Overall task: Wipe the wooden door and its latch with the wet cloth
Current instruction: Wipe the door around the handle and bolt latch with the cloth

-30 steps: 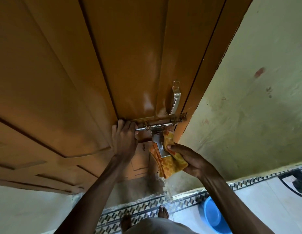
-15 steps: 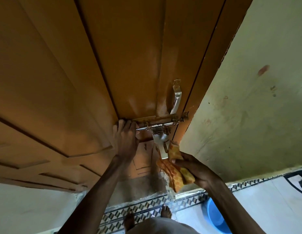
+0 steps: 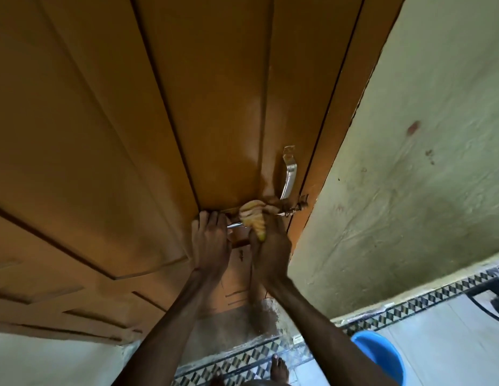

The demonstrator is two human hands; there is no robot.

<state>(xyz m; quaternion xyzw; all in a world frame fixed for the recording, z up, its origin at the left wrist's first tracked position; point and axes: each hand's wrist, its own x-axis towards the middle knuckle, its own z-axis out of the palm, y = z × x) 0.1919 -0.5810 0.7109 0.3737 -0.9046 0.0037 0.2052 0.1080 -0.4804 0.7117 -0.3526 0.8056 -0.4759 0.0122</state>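
The brown wooden door [image 3: 164, 112] fills the upper left of the head view. Its metal latch bolt [image 3: 291, 210] runs across near the right edge, below a silver pull handle [image 3: 289, 176]. My right hand [image 3: 270, 252] grips the orange patterned wet cloth [image 3: 253, 215] and presses it over the middle of the latch, hiding the hasp. My left hand [image 3: 210, 243] rests flat on the door just left of the latch, fingers by the bolt's left end.
A pale green plaster wall [image 3: 409, 176] stands right of the door frame. A blue bucket [image 3: 382, 355] sits on the tiled floor at lower right, near a patterned border strip [image 3: 409, 307]. My bare foot [image 3: 279, 369] is below.
My right hand has lifted the cloth from the hanging hasp below the latch up onto the bolt itself. The left hand has stayed in place on the door.
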